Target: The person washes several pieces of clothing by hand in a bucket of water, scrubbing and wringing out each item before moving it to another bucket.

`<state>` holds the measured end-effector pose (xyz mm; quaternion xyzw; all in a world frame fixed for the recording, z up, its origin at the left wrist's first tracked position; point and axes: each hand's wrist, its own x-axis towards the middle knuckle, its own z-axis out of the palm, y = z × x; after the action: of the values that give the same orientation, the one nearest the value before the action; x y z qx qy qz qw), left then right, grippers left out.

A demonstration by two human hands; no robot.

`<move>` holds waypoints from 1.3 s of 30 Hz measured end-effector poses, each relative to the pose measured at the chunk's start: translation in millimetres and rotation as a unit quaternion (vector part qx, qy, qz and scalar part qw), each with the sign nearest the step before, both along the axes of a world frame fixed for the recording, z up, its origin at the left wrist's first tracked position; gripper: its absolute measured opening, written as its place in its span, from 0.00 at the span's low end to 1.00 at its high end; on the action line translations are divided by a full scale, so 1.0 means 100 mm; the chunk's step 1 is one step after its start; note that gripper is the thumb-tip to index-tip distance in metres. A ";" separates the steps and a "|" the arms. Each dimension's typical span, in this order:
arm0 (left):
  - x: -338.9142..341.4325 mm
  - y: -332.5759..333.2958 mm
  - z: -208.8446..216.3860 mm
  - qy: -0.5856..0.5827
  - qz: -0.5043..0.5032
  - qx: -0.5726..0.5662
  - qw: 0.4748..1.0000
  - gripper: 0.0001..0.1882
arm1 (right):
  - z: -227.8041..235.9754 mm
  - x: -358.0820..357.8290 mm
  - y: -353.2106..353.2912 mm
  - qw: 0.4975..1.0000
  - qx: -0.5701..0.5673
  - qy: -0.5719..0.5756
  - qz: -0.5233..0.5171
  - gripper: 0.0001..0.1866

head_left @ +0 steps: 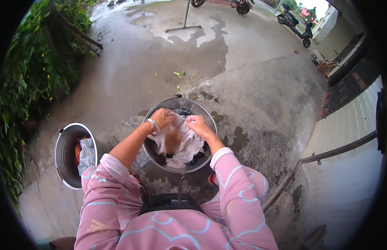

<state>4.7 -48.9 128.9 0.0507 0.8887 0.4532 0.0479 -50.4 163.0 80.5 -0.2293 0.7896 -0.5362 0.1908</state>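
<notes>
A metal bucket [211, 156] stands on the wet concrete between my feet. Over it I hold a wet, pale pinkish-white cloth garment [187, 146] with a brownish patch in its middle; its exact kind I cannot tell. My left hand [163, 118], with a silver bangle at the wrist, is closed on the garment's upper left part. Closed on its upper right edge is my right hand [198, 126]. The lower folds hang down into the bucket, where dark cloth [197, 159] shows around them.
To my left stands a second metal bucket [62, 166] holding orange and pale grey cloth [87, 153]. Leafy plants [22, 87] line the far left. A pole stand [183, 28] and a parked scooter [294, 24] are farther off. A wall [343, 191] runs along the right.
</notes>
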 end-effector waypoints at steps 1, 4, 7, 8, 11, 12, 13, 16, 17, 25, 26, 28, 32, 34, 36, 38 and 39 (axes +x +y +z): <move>0.01 0.04 0.25 -0.009 0.020 0.064 0.998 0.13 | 0.29 -0.01 0.02 1.000 -0.007 0.003 -0.008 0.09; 0.08 0.10 0.97 0.018 0.013 0.102 0.994 0.14 | 1.05 -0.01 0.09 0.998 -0.056 0.035 -0.001 0.08; 0.13 0.09 1.37 0.028 -0.012 0.131 0.991 0.14 | 1.67 0.09 0.15 0.992 -0.098 0.072 0.040 0.10; 0.16 0.14 1.51 0.019 -0.039 0.192 0.980 0.15 | 1.76 0.14 0.17 0.991 -0.101 0.078 0.038 0.10; 0.22 0.47 1.50 0.043 -0.100 0.230 0.967 0.25 | 1.71 0.23 0.12 0.965 -0.218 0.135 0.047 0.11; 0.22 0.51 1.40 0.110 -0.132 0.184 0.968 0.29 | 1.64 0.26 0.09 0.964 -0.224 0.136 0.049 0.11; 0.23 0.58 1.33 0.139 -0.123 0.107 0.977 0.32 | 1.59 0.31 0.11 0.972 -0.195 0.122 0.040 0.11; 0.21 0.69 1.27 0.063 -0.036 -0.090 0.993 0.31 | 1.60 0.38 0.12 0.977 -0.192 0.088 0.032 0.08; 0.26 0.71 1.24 0.086 -0.009 -0.063 0.994 0.27 | 1.57 0.39 0.10 0.973 -0.202 0.102 0.035 0.07; 0.01 0.45 1.66 0.064 0.096 0.025 0.993 0.19 | 1.53 0.19 0.29 0.968 -0.229 0.099 -0.027 0.28; -0.02 0.42 1.80 0.060 0.113 0.083 0.988 0.19 | 1.41 0.15 0.32 0.970 -0.244 -0.009 -0.011 0.36; 0.01 0.51 2.29 0.074 0.105 0.131 0.983 0.18 | 1.26 0.18 0.37 0.973 -0.211 -0.065 0.067 0.51; 0.04 0.61 3.01 0.082 0.094 0.258 0.958 0.17 | 0.81 0.37 0.21 0.977 -0.095 0.106 0.156 0.60; 0.11 0.77 3.28 0.097 0.095 0.281 0.950 0.17 | 0.64 0.44 0.04 0.972 -0.104 0.151 0.150 0.63; 0.14 0.86 3.50 0.111 0.095 0.303 0.942 0.17 | 0.63 0.53 -0.10 0.973 -0.210 0.050 0.078 0.63; 0.14 0.87 3.68 0.102 0.079 0.339 0.932 0.18 | 0.59 0.57 -0.20 0.976 -0.215 0.006 0.048 0.59; 0.12 0.97 3.79 0.094 0.040 0.376 0.921 0.18 | 0.44 0.44 -0.17 0.968 -0.242 -0.060 0.010 0.52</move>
<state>16.6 48.5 508.3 0.0716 0.6546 0.7486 -0.0768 -6.8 146.0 124.3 -0.2433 0.6210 -0.7225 0.1820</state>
